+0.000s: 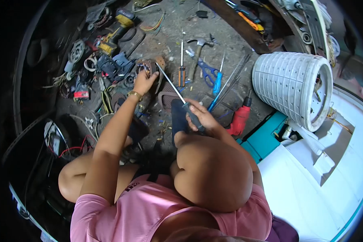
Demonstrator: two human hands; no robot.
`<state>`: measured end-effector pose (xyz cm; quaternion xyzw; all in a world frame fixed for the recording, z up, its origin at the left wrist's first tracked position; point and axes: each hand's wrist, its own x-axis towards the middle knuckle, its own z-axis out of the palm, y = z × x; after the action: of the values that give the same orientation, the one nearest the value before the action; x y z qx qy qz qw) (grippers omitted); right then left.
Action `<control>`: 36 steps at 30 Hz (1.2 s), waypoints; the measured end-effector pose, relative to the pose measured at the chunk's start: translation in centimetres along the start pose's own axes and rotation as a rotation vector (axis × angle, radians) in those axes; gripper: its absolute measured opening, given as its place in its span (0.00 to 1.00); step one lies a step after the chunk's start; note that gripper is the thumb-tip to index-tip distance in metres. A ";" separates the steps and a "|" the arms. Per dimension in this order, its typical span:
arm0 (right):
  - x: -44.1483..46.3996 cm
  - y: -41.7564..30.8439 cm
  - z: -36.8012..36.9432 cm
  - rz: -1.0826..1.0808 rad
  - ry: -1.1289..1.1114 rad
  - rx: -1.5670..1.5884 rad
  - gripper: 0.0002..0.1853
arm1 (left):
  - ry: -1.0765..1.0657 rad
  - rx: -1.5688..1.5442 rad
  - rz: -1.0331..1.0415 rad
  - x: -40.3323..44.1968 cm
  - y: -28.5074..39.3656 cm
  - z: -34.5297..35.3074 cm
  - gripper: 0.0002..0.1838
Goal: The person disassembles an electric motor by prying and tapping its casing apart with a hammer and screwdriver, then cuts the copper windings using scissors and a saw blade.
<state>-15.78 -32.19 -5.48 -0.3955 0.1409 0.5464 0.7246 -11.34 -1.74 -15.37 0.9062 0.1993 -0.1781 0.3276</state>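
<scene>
My left hand (144, 83) grips a small motor stator (152, 65) with copper-coloured windings, holding it just above the floor. My right hand (203, 115) is wrapped round the dark grey handle of a long screwdriver (172, 86). Its metal shaft slants up and left, and the tip ends at the right side of the stator; whether it touches I cannot tell. A brown flat piece with holes (161, 62) lies right beside the tip. Beyond my right hand are an orange-handled screwdriver (182, 74), a claw hammer (197, 52), blue-handled scissors (208, 73) and a blue-handled screwdriver (217, 83).
A red drill (240, 117) lies right of my right hand, near a white perforated washer tub (286, 86) and a white and teal machine body (266, 139). At left are a yellow cordless drill (116, 36), cables and loose motor parts. Thin rods (234, 78) lie on the floor.
</scene>
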 end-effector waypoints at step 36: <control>-3.7 -8.5 0.3 -0.308 0.467 -1.659 0.16 | -0.236 0.265 0.643 -2.8 1.1 -1.9 0.17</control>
<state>-9.53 -35.26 0.63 -0.9115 -0.2123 0.2739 0.2216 -12.81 -1.96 -12.14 0.9304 -0.1599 -0.1935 0.2672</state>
